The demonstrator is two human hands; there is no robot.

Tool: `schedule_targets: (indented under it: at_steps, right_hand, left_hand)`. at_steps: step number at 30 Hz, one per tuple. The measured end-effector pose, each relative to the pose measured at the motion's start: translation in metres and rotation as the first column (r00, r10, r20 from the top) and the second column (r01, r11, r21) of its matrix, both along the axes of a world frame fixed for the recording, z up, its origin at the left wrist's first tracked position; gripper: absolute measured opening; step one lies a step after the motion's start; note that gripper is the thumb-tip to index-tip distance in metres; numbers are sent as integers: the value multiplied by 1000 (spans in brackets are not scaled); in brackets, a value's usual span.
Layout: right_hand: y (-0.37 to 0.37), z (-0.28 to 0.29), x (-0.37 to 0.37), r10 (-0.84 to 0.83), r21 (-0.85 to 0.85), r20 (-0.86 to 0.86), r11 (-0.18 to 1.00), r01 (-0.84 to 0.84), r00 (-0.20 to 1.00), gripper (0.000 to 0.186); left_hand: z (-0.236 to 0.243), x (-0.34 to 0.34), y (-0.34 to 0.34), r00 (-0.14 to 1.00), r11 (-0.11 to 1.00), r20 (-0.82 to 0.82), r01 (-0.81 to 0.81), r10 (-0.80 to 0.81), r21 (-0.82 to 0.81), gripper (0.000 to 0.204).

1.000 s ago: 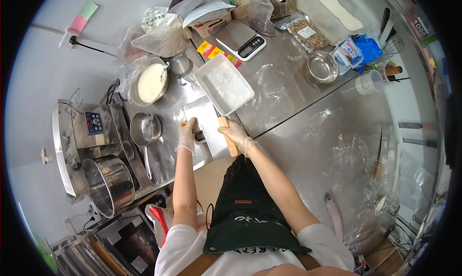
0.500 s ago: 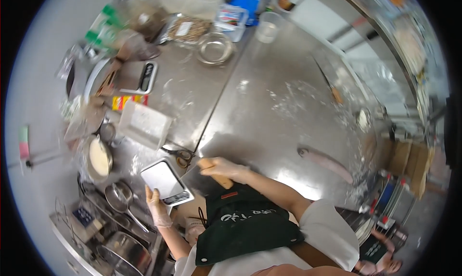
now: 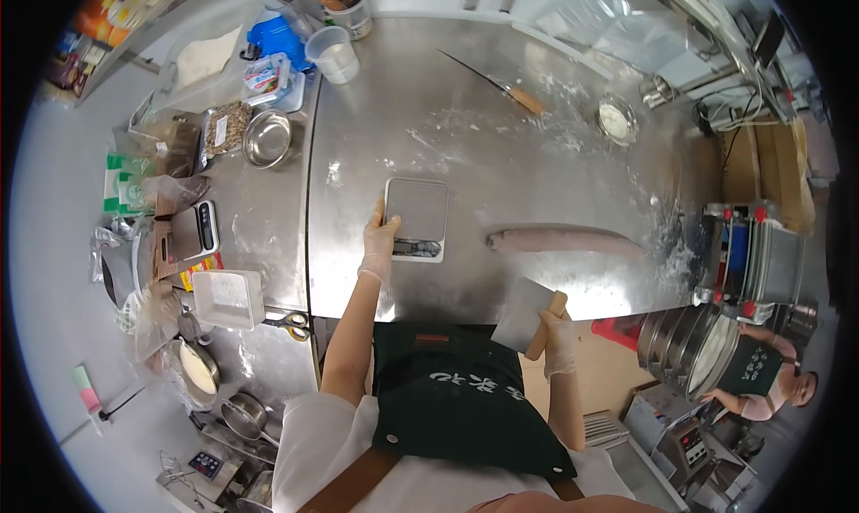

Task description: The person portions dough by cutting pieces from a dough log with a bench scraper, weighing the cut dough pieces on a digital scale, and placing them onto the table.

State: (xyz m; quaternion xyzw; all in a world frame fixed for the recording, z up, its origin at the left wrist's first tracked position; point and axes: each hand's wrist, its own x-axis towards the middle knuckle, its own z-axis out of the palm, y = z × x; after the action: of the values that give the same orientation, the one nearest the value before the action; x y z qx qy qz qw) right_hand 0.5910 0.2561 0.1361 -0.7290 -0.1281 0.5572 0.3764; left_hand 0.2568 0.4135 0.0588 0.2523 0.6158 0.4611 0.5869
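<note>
My left hand (image 3: 379,238), in a clear glove, grips the left side of a flat digital kitchen scale (image 3: 419,207) over the steel worktable (image 3: 376,110). Whether the scale touches the table I cannot tell. Near the table's front edge, my gloved right hand (image 3: 561,341) is closed round the wooden handle of a bench scraper (image 3: 521,314). Its broad metal blade points left, in front of my apron. Between scale and table's right end lies a long, pale roll of what looks like dough (image 3: 564,241).
Farther back lie a wooden-handled knife (image 3: 514,94) and a bowl of white powder (image 3: 616,121). To the left are a steel bowl (image 3: 267,139), a second scale (image 3: 195,230), a white plastic tub (image 3: 229,299) and scissors (image 3: 291,325). A co-worker (image 3: 761,370) stands at the right.
My left hand has carried the scale from the left side onto the middle of the worktable. My right hand has moved right with the scraper. The view has turned.
</note>
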Motion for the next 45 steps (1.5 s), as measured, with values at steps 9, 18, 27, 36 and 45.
schedule_targets:
  at_steps: [9,18,27,36,45]
  right_hand:
    - [11,-24,11,160,-6,558,982,-189,814,36]
    - [4,-22,3,280,-31,779,911,-412,560,40]
    - [-4,-6,-20,442,-225,823,830,-511,355,44]
    - [-26,-22,-18,299,-170,806,943,-285,511,32]
    - [-68,-25,-4,116,-109,811,993,-46,573,28]
  left_hand:
    - [13,52,-80,115,702,-991,711,-62,39,26]
    - [-5,61,-95,95,695,-983,718,-154,-39,26]
    - [5,55,-87,187,648,-961,762,-203,12,28]
    - [25,124,-36,201,509,-947,859,-250,48,75]
    - [1,190,8,-39,259,-950,958,-309,-123,59]
